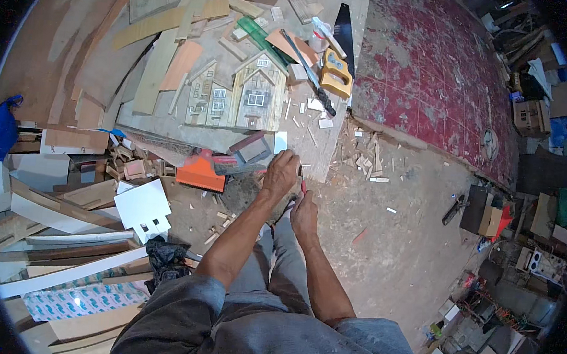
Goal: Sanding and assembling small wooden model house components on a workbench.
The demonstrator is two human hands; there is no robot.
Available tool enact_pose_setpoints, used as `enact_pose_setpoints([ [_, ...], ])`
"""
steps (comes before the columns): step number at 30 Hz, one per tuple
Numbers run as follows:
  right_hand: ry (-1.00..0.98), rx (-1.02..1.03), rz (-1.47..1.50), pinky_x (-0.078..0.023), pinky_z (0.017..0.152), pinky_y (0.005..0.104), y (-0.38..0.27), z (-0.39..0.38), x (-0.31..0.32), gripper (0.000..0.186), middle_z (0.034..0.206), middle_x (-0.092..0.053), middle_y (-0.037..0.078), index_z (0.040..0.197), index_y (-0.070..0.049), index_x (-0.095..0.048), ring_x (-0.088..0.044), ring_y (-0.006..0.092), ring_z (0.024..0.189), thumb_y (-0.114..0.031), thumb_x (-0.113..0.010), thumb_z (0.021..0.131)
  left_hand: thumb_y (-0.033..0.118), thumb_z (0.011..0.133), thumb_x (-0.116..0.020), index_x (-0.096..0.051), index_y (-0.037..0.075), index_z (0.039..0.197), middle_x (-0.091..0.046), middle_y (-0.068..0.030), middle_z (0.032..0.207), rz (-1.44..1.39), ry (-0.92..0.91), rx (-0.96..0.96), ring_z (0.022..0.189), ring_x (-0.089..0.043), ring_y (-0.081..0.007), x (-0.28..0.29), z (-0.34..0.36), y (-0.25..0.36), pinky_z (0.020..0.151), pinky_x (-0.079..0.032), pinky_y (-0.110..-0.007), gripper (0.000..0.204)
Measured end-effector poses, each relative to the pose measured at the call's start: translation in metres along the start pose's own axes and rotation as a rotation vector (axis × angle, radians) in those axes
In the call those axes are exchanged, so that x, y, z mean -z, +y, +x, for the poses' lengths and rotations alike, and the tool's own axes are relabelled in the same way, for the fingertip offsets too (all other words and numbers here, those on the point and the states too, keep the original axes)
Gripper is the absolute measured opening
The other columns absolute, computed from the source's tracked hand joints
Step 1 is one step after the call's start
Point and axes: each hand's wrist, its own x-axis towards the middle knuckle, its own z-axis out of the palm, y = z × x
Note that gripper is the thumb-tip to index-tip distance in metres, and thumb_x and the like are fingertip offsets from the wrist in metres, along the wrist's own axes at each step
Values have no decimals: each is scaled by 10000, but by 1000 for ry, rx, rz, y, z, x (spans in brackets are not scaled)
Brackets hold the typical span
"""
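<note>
Cluttered worktop (324, 152) | littered floor (417, 217) | right grip (305, 212) clasping red tool (304, 186) | left grip (282, 172): can't tell

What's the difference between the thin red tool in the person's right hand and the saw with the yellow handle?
The red tool is small and slim; the saw is far longer and broader.
The red tool is gripped in the right hand; the saw lies on the worktable, untouched.
The red tool is reddish-pink; the saw has a yellow handle and dark blade.
</note>
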Motion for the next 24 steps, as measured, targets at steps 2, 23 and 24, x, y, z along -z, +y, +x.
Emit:
enact_pose_setpoints([
  [2,-40,-14,17,-466,680,588,-8,0,3,207,786,-616,336,1039,21,-447,-615,526,769,-178,-455,983,-17,804,-533,-610,-23,898,-562,-167,918,7,-16,10,910,-580,-349,1,-5,-9,807,-495,-429,121],
  [23,229,307,-54,-497,720,507,-26,56,71,339,935,-639,257,1221,-50,-540,-631,444,880,-308,-465,1014,3,835,-610,-702,-5,1048,-656,-207,895,-351,80,391,793,-647,-334,47,0,14,737,-523,-375,232],
  [24,115,275,-140,-509,730,504,-32,62,75,359,989,-625,247,1268,-52,-517,-631,436,897,-291,-484,1002,18,857,-624,-698,-4,1066,-671,-177,894,-378,108,399,782,-654,-293,59,-6,13,729,-523,-349,223],
])
